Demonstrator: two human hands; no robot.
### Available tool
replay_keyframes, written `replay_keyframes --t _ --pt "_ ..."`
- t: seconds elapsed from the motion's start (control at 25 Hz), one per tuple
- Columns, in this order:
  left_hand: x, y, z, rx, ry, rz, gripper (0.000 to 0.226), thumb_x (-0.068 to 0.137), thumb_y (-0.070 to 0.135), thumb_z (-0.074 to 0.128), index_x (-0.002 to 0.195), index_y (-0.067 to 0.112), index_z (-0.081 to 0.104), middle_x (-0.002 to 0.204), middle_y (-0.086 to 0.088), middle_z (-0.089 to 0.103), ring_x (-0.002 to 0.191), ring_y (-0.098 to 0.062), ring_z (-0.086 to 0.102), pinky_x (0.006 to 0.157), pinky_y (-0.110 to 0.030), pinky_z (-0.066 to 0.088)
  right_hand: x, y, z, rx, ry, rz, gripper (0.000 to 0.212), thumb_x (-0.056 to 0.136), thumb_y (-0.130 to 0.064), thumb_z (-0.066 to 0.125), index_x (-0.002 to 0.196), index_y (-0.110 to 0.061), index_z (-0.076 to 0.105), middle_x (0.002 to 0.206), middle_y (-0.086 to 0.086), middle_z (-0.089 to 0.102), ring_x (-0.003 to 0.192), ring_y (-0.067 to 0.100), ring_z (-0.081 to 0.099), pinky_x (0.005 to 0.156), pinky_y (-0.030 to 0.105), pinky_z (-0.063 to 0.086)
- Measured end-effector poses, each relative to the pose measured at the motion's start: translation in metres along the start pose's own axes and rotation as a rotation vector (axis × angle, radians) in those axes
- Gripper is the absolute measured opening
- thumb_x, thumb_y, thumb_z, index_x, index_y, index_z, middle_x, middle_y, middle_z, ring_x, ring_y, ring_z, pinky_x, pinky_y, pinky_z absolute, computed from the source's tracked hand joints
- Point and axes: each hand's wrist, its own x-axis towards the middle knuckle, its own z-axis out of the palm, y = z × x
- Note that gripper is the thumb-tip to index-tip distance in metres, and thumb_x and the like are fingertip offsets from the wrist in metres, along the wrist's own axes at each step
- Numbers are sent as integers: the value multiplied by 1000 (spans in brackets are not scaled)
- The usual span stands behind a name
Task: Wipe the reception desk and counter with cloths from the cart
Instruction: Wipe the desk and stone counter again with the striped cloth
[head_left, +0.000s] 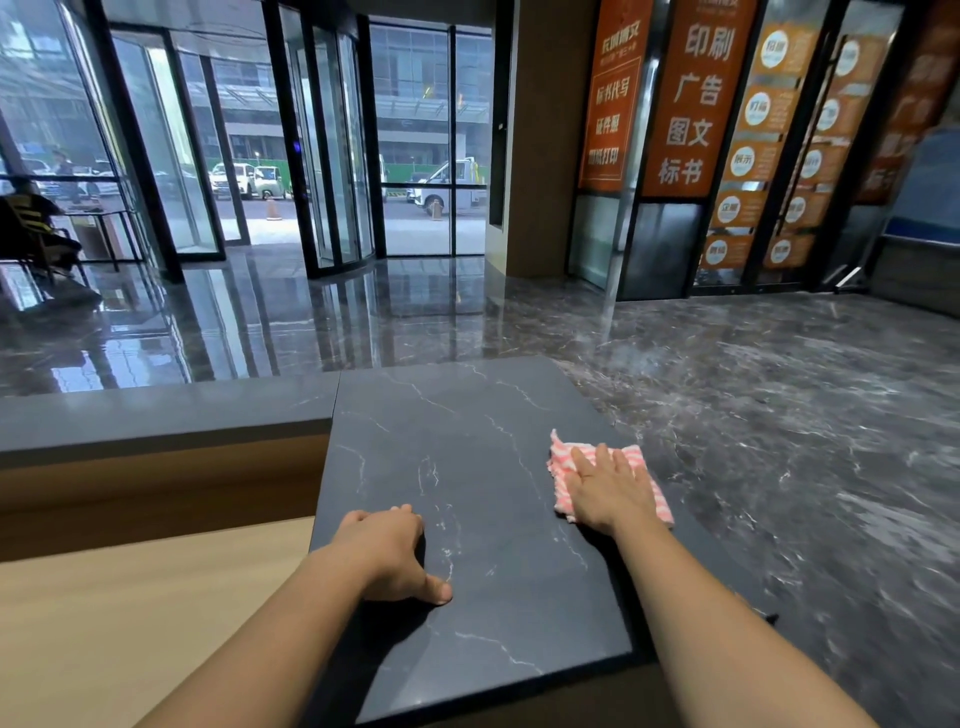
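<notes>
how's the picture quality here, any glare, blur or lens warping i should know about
Head view: daylight through the glass doors streaks glare across the polished floor; the wide lens leans their frames and the orange banners outward; the floor at far right is smeared; the right hand, striped cloth and dark counter are sharp, with a soft shadow beside the left hand.

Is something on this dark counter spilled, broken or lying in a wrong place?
Nothing stands out. The counter shows no spill, and its thin white lines look like marble veins, not cracks. The striped cloth lies flat under the right hand, near the counter's right edge.
</notes>
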Motion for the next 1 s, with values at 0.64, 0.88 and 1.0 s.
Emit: replay_keyframes --t 0.64,0.88,1.0 --pt "9 3 -1 -177 -104 -96 78 72 49 78 136 14 49 137 -3 53 122 -25 53 99 -32 42 -32 -33 13 9 26 -221 52 104 -43 18 154 -34 11 163 4 2 150 22 -1 121 43 0" --pt "8 -1 3 -194 -97 -50 85 75 52 75 142 13 41 150 -3 37 133 -25 42 107 -35 36 -11 23 3 -6 21 3 53 103 -43 15 154 -32 11 163 4 2 150 23 -1 120 43 1" --pt "8 -2 3 -177 -84 -33 88 74 53 75 144 13 39 151 -2 36 134 -25 40 108 -35 35 -20 -1 7 48 27 18 53 102 -42 15 154 -34 11 163 4 -1 150 24 -3 120 45 -1"
